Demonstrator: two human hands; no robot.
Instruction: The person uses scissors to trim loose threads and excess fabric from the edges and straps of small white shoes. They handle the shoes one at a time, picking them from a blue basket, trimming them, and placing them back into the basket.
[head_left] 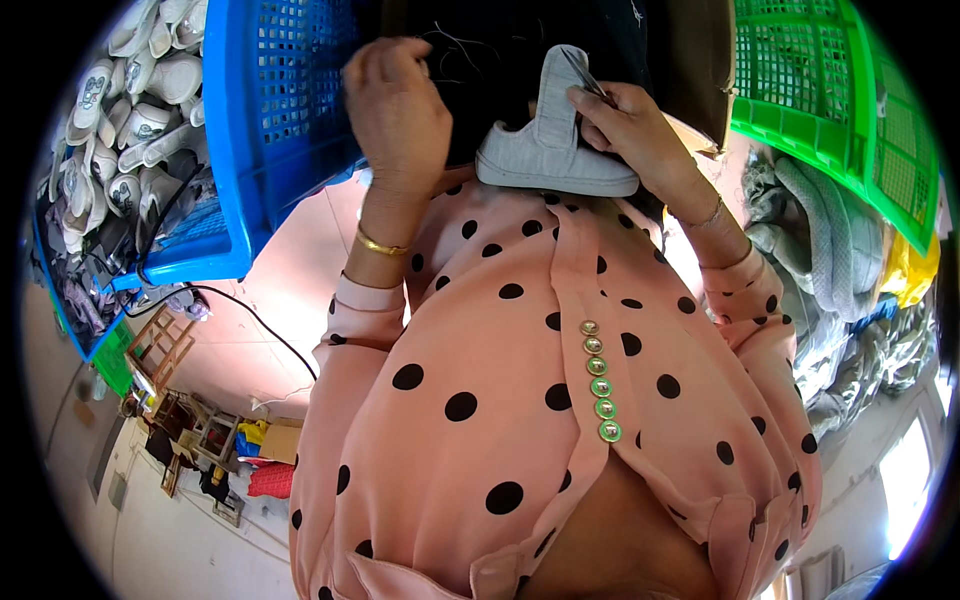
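Observation:
A light grey fabric shoe (555, 165) is in front of my body, sole toward me, with its wide strap or tongue (556, 105) standing up. My right hand (635, 130) is closed around a slim pointed metal tool that looks like thread snips (585, 75). The thumb of that hand presses against the side of the raised flap, and the fingers are at the shoe. My left hand (400, 115) is raised to the left, apart from the shoe. Its fingers are curled in and slightly blurred; what they hold, if anything, is hidden. Pale loose threads (455, 45) lie on the dark cloth beyond.
On the left stands a blue plastic crate (228, 150) beside a heap of pale shoes (145, 125). A green crate (800, 115) is at the right, above grey shoes (810, 215) and bundled material. A black cable (262, 322) runs at lower left, near wooden stools (160, 345).

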